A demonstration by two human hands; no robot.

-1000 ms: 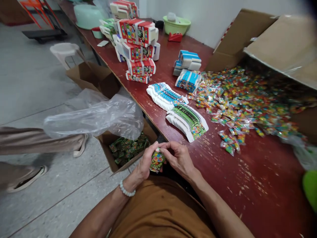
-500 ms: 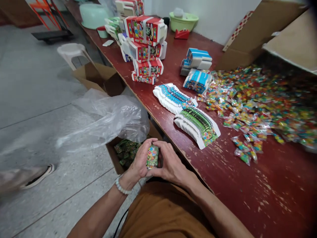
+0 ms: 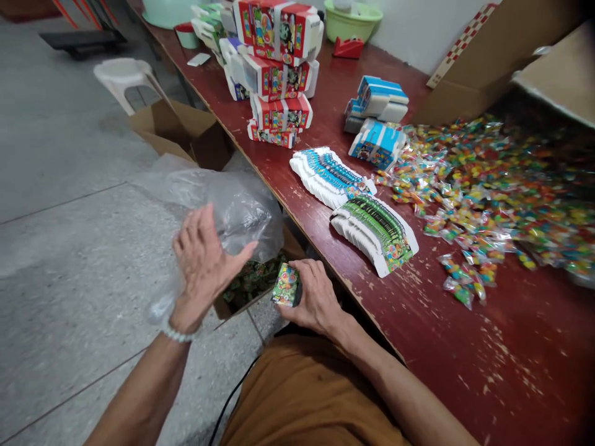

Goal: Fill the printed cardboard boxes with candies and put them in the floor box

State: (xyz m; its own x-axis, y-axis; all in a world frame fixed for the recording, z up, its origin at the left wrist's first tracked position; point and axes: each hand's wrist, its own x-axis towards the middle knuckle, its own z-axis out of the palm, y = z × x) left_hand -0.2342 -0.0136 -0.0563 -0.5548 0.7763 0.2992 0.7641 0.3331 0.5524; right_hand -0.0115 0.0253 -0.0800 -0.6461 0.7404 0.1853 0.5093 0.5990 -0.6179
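Observation:
My right hand (image 3: 312, 298) is closed round a small green printed box (image 3: 285, 285), held just off the near edge of the red table (image 3: 465, 347). My left hand (image 3: 202, 260) is open with its fingers spread, raised against the clear plastic bag (image 3: 227, 210) that lines a cardboard carton (image 3: 242, 296) on the floor. Green packs (image 3: 253, 279) lie inside that carton. On the table beside my right hand lie a fanned stack of flat green box blanks (image 3: 376, 232) and a fanned stack of blue ones (image 3: 328, 175).
A heap of small colourful candy packets (image 3: 488, 186) spills from a tipped cardboard box (image 3: 553, 68). Stacked red boxes (image 3: 276, 74) and blue boxes (image 3: 379, 118) stand further back, with a green basin (image 3: 353, 21). A second carton (image 3: 179, 127) and white stool (image 3: 123, 74) stand on the floor.
My left hand let go of the small green box and moved left and up to the plastic bag, opening. My right hand keeps the box. A passing person's foot has left the view.

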